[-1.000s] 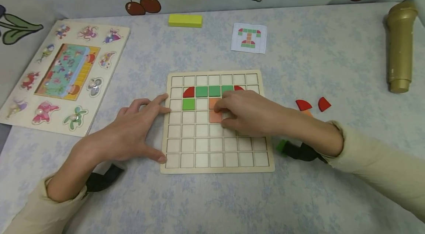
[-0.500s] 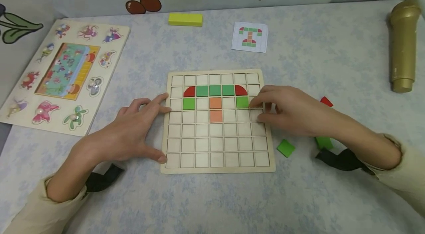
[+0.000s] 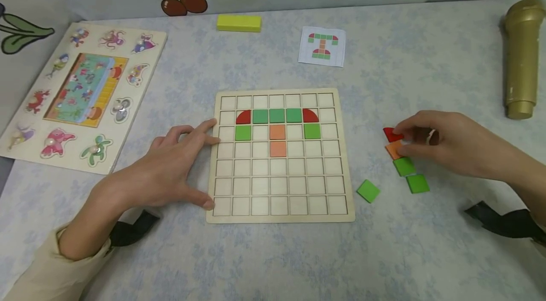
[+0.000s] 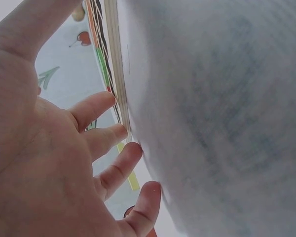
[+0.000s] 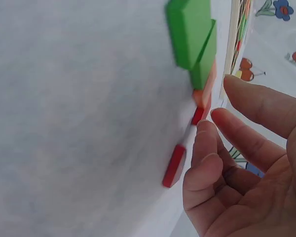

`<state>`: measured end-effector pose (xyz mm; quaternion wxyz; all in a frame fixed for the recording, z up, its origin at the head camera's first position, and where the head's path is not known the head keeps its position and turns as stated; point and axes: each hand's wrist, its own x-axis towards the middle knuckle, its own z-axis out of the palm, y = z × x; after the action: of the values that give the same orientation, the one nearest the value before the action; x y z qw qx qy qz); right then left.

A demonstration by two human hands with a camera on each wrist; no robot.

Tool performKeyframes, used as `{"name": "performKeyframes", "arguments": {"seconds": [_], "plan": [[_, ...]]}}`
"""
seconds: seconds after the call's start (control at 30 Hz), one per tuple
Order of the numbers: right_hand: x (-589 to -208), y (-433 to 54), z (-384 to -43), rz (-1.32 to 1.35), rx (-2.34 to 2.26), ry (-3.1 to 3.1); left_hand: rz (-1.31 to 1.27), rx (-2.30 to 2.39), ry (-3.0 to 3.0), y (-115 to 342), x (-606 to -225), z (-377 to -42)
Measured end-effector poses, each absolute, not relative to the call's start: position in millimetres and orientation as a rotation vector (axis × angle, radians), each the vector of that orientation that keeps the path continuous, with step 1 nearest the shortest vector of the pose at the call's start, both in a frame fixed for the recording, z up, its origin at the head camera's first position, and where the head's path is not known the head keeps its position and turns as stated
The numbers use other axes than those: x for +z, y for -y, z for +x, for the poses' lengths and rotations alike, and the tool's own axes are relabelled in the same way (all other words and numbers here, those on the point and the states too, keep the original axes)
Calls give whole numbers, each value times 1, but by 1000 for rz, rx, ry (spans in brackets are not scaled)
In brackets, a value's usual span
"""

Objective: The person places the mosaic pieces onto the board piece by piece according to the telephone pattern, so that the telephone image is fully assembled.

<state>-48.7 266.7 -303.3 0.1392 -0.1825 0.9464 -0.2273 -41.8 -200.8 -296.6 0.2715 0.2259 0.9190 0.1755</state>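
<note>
A wooden grid board [image 3: 279, 218] lies flat with red quarter-round, green and orange pieces in its upper cells. My left hand [image 3: 179, 166] is spread at the board's left side, thumb and fingertips at the edge; the left wrist view shows these fingers [image 4: 116, 170] alongside it. Right of the board, my right hand [image 3: 448, 144] reaches over loose pieces, fingertips right at an orange square tile [image 3: 393, 150] and a red quarter-round piece [image 3: 390, 134]. Its thumb and index finger stand apart in the right wrist view, with nothing between them. A second red piece [image 5: 174, 166] shows there, hidden in the head view.
Loose green tiles [image 3: 368, 191] lie right of the board. Behind it are a pattern card [image 3: 304, 52] and a yellow block [image 3: 239, 23]. A picture peg puzzle [image 3: 145, 97] lies at the left, a gold microphone-shaped object [image 3: 521, 68] at the far right.
My right hand has left the board and moved right to the loose pieces. A green tile under the right red corner piece and the orange tiles now show uncovered. The left hand has stayed put.
</note>
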Motion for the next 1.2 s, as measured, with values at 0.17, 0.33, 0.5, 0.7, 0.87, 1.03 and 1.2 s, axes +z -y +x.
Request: {"name": "performKeyframes", "arguments": {"seconds": [0.17,0.33,0.5,0.7,0.87,1.03,1.2], "plan": [[-307,-272,-46,-537,-646,-2741,610,498,-2466,202,-295,-41],[-307,-264,-43,-553,-652,-2753,614,518,-2461,202,-295,-41],[-306,-255,-38,-622,-663,-2797,607,520,-2460,202,-295,-41],[-306,-245,-33,-730,-681,-2811,599,527,-2453,202,-294,-41],[-307,-238,-30,-779,-652,-2798,598,529,-2451,202,-295,-41],[-307,-238,-27,-768,-620,-2816,596,526,-2454,202,-295,-41],[-308,-244,-26,-721,-590,-2830,596,531,-2452,202,-295,-41]]}}
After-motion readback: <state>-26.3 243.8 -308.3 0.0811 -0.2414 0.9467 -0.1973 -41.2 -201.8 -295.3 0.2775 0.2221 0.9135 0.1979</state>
